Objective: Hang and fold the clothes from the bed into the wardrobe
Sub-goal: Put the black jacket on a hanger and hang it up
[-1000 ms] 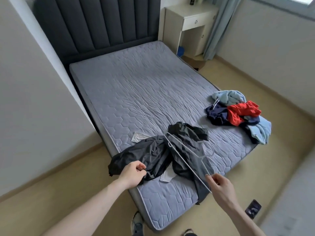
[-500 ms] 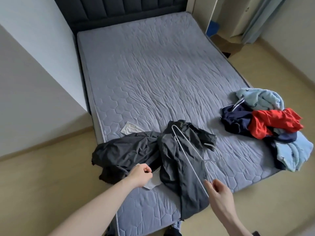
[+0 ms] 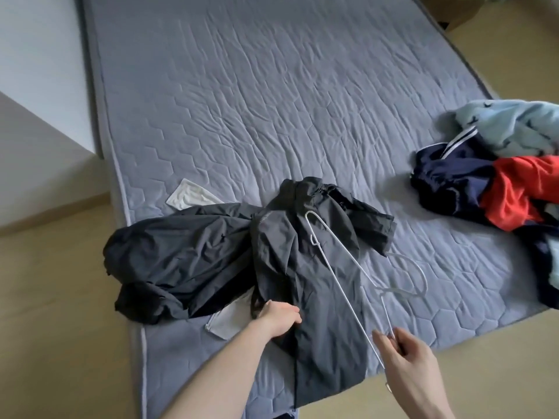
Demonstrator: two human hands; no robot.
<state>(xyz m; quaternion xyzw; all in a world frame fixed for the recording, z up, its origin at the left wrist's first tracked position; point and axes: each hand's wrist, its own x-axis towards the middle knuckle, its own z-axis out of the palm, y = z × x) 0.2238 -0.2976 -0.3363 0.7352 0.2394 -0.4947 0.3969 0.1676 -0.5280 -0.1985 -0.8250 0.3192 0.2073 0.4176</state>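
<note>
Left hand (image 3: 279, 317) grips black jacket (image 3: 272, 261) on bed (image 3: 272, 101), right hand (image 3: 405, 355) pinches white hanger (image 3: 341, 282) above it; jacket unhung, clothes pile (image 3: 496, 182) untouched, most work left.

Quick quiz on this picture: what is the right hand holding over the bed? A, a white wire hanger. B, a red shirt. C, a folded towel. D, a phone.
A: the right hand pinches one end of the white wire hanger, which stretches across the black jacket that the left hand grips on the bed.
</note>
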